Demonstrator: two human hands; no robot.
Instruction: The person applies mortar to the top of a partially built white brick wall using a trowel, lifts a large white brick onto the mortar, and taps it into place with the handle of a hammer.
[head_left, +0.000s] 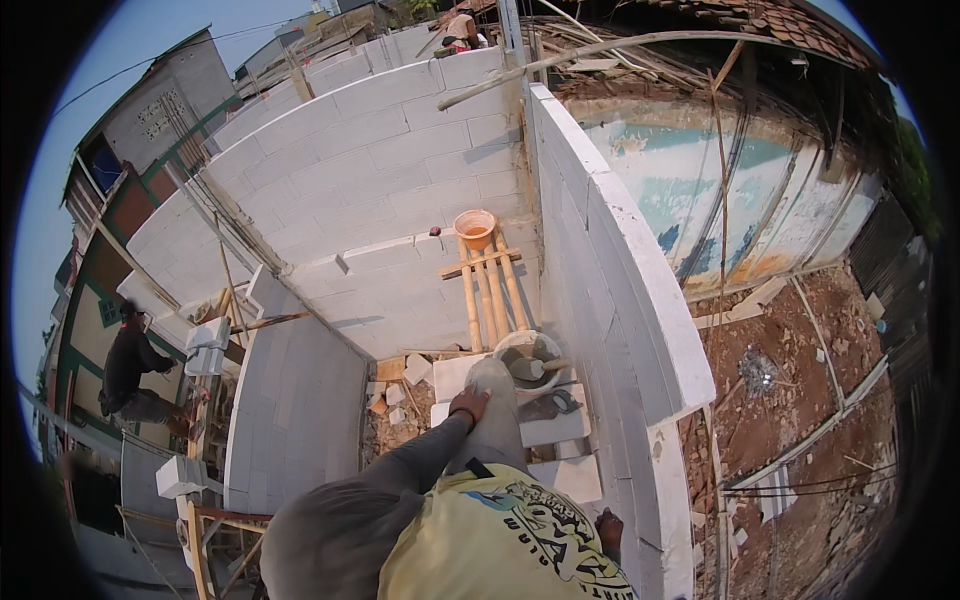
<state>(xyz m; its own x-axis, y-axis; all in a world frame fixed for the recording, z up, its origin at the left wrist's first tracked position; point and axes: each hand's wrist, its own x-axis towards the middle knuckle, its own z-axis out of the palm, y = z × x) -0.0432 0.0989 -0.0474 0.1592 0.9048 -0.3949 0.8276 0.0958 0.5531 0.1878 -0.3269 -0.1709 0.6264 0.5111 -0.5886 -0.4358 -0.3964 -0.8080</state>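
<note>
My left hand (470, 403) rests on my bent left knee, its fingers lying over the grey trouser leg with nothing visible in them. Low on the right, my right hand (608, 527) is beside the white block wall (620, 290), partly hidden by my shirt; whether it touches the wall is unclear. Just past my knee stands a pale bucket (512, 342) with grey mortar inside and a wooden-handled tool (545, 366) leaning in it. A saw with a dark handle (564, 401) lies on white blocks (545, 430) next to the bucket.
An orange bucket (475, 240) sits atop bamboo poles (495, 295) against the far block wall (400, 150). Broken blocks (395, 393) litter the ground below. A person in dark clothes (130, 365) works at left; another person (462, 30) is beyond the far wall. Rubble ground (760, 400) lies right.
</note>
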